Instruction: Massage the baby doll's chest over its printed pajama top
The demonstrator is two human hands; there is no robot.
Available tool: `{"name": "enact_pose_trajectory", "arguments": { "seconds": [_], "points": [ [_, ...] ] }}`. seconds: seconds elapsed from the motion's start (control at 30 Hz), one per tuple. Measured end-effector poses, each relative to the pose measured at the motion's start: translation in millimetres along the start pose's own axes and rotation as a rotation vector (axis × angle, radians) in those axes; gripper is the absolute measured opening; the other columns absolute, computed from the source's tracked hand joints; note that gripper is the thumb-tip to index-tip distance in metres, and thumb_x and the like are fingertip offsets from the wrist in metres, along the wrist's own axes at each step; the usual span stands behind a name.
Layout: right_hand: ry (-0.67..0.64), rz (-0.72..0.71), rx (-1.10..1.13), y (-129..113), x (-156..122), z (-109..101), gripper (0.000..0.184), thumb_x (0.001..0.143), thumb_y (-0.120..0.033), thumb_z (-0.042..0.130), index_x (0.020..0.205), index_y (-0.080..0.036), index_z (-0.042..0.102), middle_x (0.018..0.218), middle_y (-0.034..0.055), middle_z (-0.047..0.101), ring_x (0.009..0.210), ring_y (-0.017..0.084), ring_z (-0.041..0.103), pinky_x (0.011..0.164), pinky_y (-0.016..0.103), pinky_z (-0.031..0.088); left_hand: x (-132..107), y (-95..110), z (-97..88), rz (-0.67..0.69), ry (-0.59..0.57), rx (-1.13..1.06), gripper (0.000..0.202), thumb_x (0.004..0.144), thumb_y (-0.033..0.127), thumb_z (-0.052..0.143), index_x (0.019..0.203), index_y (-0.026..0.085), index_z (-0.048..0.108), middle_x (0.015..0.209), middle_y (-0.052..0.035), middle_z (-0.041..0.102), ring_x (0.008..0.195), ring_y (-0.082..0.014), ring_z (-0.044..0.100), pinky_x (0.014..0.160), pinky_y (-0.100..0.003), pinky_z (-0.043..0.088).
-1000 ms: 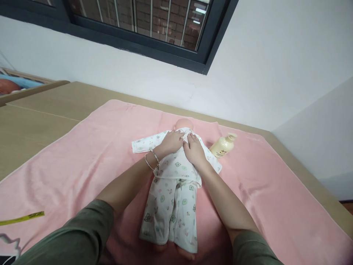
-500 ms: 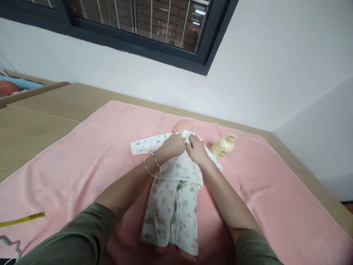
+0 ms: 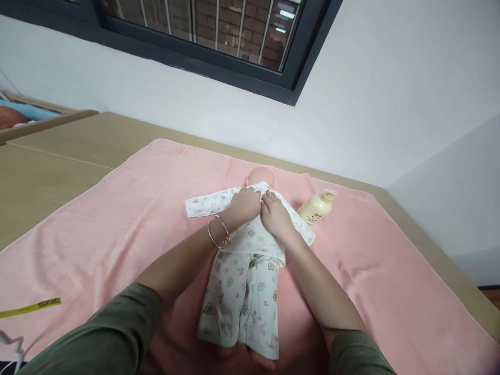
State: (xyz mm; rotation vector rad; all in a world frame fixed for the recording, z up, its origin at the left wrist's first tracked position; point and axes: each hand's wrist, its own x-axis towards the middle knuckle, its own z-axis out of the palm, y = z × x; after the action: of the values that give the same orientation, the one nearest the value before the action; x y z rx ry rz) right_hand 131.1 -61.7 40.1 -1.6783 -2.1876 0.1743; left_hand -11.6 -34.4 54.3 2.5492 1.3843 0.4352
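Note:
A baby doll (image 3: 261, 177) lies stretched out on a pink blanket (image 3: 128, 208), dressed in a white printed top (image 3: 253, 234) and matching trousers (image 3: 234, 291). My left hand (image 3: 246, 204), with bangles at the wrist, is closed on the upper front of the top, just below the collar. Against it, my right hand (image 3: 276, 214) has its fingers bent together on the same cloth. The fingertips meet near the neckline, and the fastening beneath them is too small and covered to make out. Beside the doll's right-hand sleeve, a pale yellow pump bottle (image 3: 315, 208) lies tilted.
A yellow strip (image 3: 31, 307) lies on the blanket at the left, above a white cord-like thing (image 3: 13, 344). Wooden tabletop (image 3: 58, 172) borders the blanket. Behind are a white wall (image 3: 234, 125) and a dark window frame (image 3: 289, 88).
My right hand has shifted slightly left and down, closer against my left hand, with its fingers drawn in more. The doll and bottle stay in place.

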Motion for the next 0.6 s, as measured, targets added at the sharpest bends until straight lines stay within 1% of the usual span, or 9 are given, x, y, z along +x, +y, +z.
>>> {"name": "enact_pose_trajectory", "arguments": {
  "seconds": [0.07,0.13,0.17,0.23,0.33,0.4,0.43,0.5,0.6],
  "points": [
    [0.018,-0.035,0.067,9.4,6.3,-0.4,0.045,0.105,-0.025,0.028,0.129,-0.015,0.065,0.143,0.0142,0.062,0.139,0.025,0.051,0.123,0.044,0.032,-3.8,5.7,-5.3,0.049,-0.031,0.064,0.033,0.095,0.008,0.039,0.108,0.010,0.070,0.119,-0.0195,0.071,0.114,-0.0280,0.065,0.105,-0.040,0.046],
    [0.027,-0.039,0.094,12.4,8.4,-0.6,0.044,0.107,-0.028,0.027,0.129,-0.018,0.064,0.139,0.0127,0.064,0.137,0.024,0.051,0.122,0.045,0.033,-5.2,5.8,-11.3,0.060,-0.054,0.070,0.034,0.095,0.009,0.038,0.102,0.010,0.071,0.114,-0.0185,0.073,0.107,-0.0270,0.067,0.100,-0.039,0.049],
    [0.026,-0.029,0.086,11.2,7.6,-0.7,0.044,0.107,-0.028,0.027,0.131,-0.017,0.063,0.141,0.0132,0.063,0.138,0.024,0.050,0.122,0.045,0.033,-4.6,3.3,-13.7,0.049,-0.066,0.042,0.034,0.095,0.010,0.038,0.100,0.011,0.072,0.111,-0.0175,0.074,0.103,-0.0264,0.068,0.096,-0.038,0.051],
    [0.013,0.010,0.035,4.3,2.6,-1.1,0.046,0.107,-0.028,0.029,0.137,-0.013,0.060,0.149,0.0168,0.057,0.144,0.027,0.046,0.123,0.047,0.031,-0.9,-6.4,-15.9,0.006,-0.088,-0.052,0.035,0.097,0.015,0.037,0.100,0.013,0.072,0.110,-0.0150,0.075,0.099,-0.0251,0.070,0.091,-0.036,0.052],
    [-0.036,0.058,-0.055,-11.0,-8.9,-1.8,0.050,0.104,-0.026,0.034,0.145,-0.006,0.055,0.157,0.0214,0.049,0.149,0.033,0.041,0.124,0.047,0.029,7.7,-24.1,-13.1,-0.040,-0.080,-0.174,0.035,0.099,0.020,0.037,0.107,0.016,0.071,0.118,-0.0115,0.075,0.104,-0.0232,0.070,0.092,-0.033,0.053],
    [-0.064,0.075,-0.076,-17.8,-14.4,-1.8,0.051,0.102,-0.023,0.037,0.148,-0.006,0.053,0.158,0.0211,0.048,0.150,0.035,0.040,0.124,0.048,0.030,11.3,-29.5,-9.9,-0.065,-0.072,-0.172,0.035,0.100,0.021,0.036,0.110,0.017,0.069,0.122,-0.0113,0.074,0.106,-0.0230,0.070,0.093,-0.032,0.053],
    [-0.072,0.080,-0.071,-18.8,-15.2,-1.8,0.051,0.101,-0.023,0.037,0.147,-0.008,0.054,0.158,0.0200,0.048,0.150,0.034,0.041,0.124,0.048,0.031,11.7,-28.7,-8.7,-0.085,-0.073,-0.143,0.035,0.100,0.021,0.036,0.110,0.017,0.069,0.121,-0.0121,0.075,0.106,-0.0238,0.071,0.092,-0.033,0.053],
    [-0.071,0.088,-0.035,-14.9,-12.3,-1.5,0.051,0.101,-0.022,0.036,0.146,-0.010,0.056,0.158,0.0176,0.049,0.150,0.032,0.041,0.124,0.047,0.032,8.9,-20.4,-8.3,-0.117,-0.068,-0.065,0.035,0.100,0.021,0.036,0.110,0.015,0.069,0.116,-0.0146,0.075,0.104,-0.0266,0.071,0.090,-0.036,0.054],
    [-0.047,0.096,0.032,2.3,0.9,-0.6,0.051,0.103,-0.027,0.034,0.147,-0.012,0.055,0.161,0.0161,0.046,0.152,0.030,0.038,0.125,0.048,0.030,-0.9,-0.3,-12.1,-0.100,-0.054,0.030,0.034,0.100,0.019,0.037,0.114,0.011,0.067,0.111,-0.0180,0.075,0.102,-0.0294,0.072,0.090,-0.039,0.054]
  ]
}}
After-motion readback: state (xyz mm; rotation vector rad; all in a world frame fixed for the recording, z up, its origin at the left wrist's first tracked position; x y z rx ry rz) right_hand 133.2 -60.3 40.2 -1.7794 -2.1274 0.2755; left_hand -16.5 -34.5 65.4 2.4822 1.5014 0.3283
